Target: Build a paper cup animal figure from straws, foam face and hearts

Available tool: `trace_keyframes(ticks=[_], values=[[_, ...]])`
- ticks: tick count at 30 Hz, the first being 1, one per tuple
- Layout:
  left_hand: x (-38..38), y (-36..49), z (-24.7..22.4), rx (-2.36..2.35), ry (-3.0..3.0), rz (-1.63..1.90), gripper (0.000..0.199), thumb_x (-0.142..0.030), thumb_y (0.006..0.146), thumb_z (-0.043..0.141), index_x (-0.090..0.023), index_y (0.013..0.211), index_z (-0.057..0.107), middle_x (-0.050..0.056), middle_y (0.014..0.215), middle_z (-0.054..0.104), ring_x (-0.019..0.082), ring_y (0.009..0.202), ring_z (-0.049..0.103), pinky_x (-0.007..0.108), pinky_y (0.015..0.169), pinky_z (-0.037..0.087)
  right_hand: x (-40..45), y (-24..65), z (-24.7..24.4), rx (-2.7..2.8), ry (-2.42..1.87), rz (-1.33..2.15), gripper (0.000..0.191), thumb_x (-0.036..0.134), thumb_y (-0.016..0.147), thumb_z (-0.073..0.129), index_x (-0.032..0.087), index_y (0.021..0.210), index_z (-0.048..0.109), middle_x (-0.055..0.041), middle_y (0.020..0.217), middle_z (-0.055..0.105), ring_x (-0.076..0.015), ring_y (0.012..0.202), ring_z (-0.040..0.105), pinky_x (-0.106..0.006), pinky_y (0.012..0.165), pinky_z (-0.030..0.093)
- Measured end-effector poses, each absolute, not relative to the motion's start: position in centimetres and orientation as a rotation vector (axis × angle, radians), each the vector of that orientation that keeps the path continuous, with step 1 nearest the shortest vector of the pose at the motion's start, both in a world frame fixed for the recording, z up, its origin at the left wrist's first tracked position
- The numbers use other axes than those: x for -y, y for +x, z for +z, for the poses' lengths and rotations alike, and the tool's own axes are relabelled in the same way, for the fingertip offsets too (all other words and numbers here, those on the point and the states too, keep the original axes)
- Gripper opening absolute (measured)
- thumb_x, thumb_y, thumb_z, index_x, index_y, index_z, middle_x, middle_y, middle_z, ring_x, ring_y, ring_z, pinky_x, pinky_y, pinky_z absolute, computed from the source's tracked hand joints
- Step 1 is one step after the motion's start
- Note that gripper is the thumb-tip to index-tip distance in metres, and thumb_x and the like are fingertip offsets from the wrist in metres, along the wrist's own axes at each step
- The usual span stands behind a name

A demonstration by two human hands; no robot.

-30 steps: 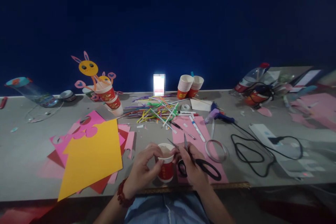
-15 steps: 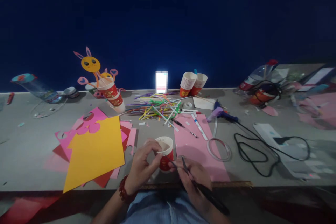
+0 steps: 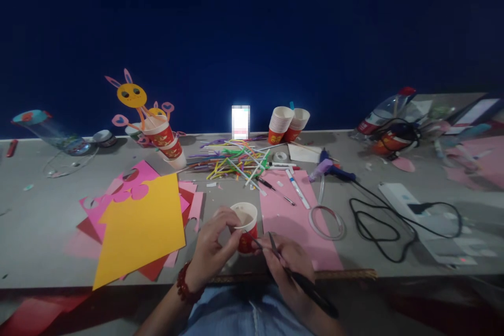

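Observation:
A red and white paper cup (image 3: pixel 246 215) stands upright near the table's front edge, its open mouth facing up. My left hand (image 3: pixel 216 239) is closed on the cup's left side, with fingers at the rim and the thumb against its wall. In my right hand (image 3: pixel 289 260) is a pair of scissors (image 3: pixel 301 281) with black handles. Its blades are spread apart, and one points toward the front of the cup. The right fingers are close to the cup's lower right side; whether they touch it I cannot tell.
Yellow paper (image 3: pixel 145 226) lies on pink and red sheets at left. Behind the cup is a heap of colourful pipe cleaners (image 3: pixel 236 163). A pink sheet (image 3: pixel 289 220), a glue gun (image 3: pixel 338 170) and a power strip (image 3: pixel 429 231) lie to the right. Stacked cups (image 3: pixel 280 126) stand behind.
The whole view has shifted slightly. Both hands keep nearly the same pose at the cup, and the scissors are still spread.

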State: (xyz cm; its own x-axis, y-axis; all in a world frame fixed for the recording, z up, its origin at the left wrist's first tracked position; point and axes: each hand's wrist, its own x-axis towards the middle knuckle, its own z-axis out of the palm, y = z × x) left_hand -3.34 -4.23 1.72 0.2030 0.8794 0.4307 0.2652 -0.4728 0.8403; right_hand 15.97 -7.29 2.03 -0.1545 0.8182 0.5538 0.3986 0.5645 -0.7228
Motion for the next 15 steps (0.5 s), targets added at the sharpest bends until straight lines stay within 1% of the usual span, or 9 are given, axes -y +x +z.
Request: trace_keyframes(ticks=[5,7,11,15], values=[[4.3,-3.4,1.9,-1.098,1.911,1.266,0.007,-0.014,0.093,0.057,-0.02,0.091,0.06,0.006,0.088,0.064,0.019,0.089,0.06,0.032,0.078,0.05,7.5,15.6,2.2,1.766,-1.098,0.556,0.018,0.019,0.094,0.054,0.025,0.091,0.071,-0.0024,0.081,0.076,-0.0206,0.072,0.072,-0.029,0.063,0.055],[4.3,-3.4,2.1,-1.11,1.94,1.278,0.008,-0.013,0.092,0.057,-0.02,0.091,0.061,0.005,0.087,0.066,0.02,0.088,0.061,0.033,0.079,0.051,7.5,15.6,2.3,1.767,-1.107,0.609,0.019,0.021,0.095,0.053,0.025,0.09,0.071,-0.0021,0.079,0.076,-0.0212,0.072,0.072,-0.03,0.064,0.055],[4.2,-3.3,2.3,-1.15,2.077,1.332,0.011,-0.012,0.089,0.06,-0.021,0.094,0.063,0.005,0.086,0.07,0.02,0.087,0.064,0.037,0.084,0.052,7.5,15.6,1.9,1.692,-1.214,0.75,0.026,0.027,0.098,0.048,0.026,0.09,0.073,-0.0008,0.078,0.076,-0.0202,0.072,0.072,-0.03,0.07,0.056],[4.1,-3.1,2.3,-1.199,2.246,1.393,0.019,-0.005,0.086,0.062,-0.022,0.095,0.063,0.002,0.082,0.072,0.02,0.085,0.063,0.044,0.094,0.05,7.7,15.4,0.4,1.508,-1.26,0.856,0.021,0.039,0.096,0.054,0.032,0.095,0.074,0.0006,0.079,0.077,-0.0208,0.071,0.073,-0.029,0.065,0.058]])
